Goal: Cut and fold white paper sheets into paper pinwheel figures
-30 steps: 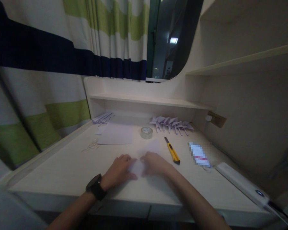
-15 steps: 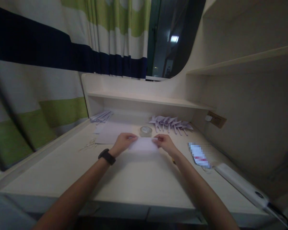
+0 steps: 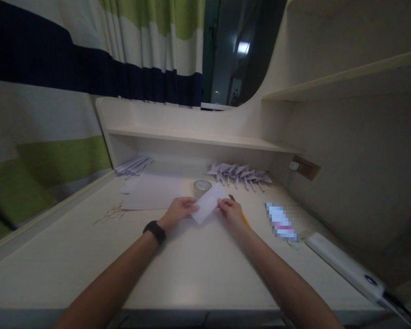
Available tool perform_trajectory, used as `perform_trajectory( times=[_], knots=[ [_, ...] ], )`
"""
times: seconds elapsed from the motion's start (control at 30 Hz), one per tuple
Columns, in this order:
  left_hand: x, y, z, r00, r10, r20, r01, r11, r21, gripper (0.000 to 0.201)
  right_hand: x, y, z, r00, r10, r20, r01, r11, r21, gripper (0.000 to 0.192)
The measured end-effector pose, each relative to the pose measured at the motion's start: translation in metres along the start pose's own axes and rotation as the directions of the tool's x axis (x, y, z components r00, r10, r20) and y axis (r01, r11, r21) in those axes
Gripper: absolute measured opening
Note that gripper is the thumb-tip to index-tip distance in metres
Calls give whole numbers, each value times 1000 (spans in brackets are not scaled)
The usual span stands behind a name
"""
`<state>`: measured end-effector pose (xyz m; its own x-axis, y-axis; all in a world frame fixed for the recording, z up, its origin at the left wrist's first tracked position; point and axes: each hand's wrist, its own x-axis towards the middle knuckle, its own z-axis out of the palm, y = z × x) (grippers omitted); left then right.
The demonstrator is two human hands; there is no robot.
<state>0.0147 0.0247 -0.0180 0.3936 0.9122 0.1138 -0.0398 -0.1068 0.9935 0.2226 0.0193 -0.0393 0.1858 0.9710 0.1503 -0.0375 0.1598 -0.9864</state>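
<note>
Between my hands is a small rectangular sheet of white paper point(image 3: 208, 204), tilted with its right end higher. My left hand point(image 3: 181, 212), with a black watch on the wrist, pinches its lower left end. Thumb and fingers of my right hand point(image 3: 230, 211) grip its right edge. Just behind the paper lies a roll of clear tape point(image 3: 202, 186). A yellow utility knife point(image 3: 245, 219) lies partly hidden behind my right hand.
Several folded paper pinwheels point(image 3: 241, 173) lie at the back right. Large paper sheets point(image 3: 154, 187), paper strips point(image 3: 133, 166) and thin strings point(image 3: 111, 212) are on the left. A phone point(image 3: 281, 221) and power strip point(image 3: 342, 262) lie on the right.
My hands have turned the paper from level to a slant, its right end raised and left end lowered. The view has shifted slightly, and more of the knife shows.
</note>
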Motion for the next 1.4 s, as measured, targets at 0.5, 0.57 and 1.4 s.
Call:
perform_trajectory(
  times=[0.5,0.57,1.4],
  knots=[
    [0,-13,2,994,-55,-97,50,998,-48,42,-19,-21,0,937,-16,350,128,946,-299,40],
    [0,-13,1,983,-61,-176,33,986,-161,43,-17,-16,0,956,51,288,16,974,-226,42],
    [1,-3,-7,980,68,-187,-32,982,188,39,2,0,-15,973,99,210,-108,993,36,39]
  ],
)
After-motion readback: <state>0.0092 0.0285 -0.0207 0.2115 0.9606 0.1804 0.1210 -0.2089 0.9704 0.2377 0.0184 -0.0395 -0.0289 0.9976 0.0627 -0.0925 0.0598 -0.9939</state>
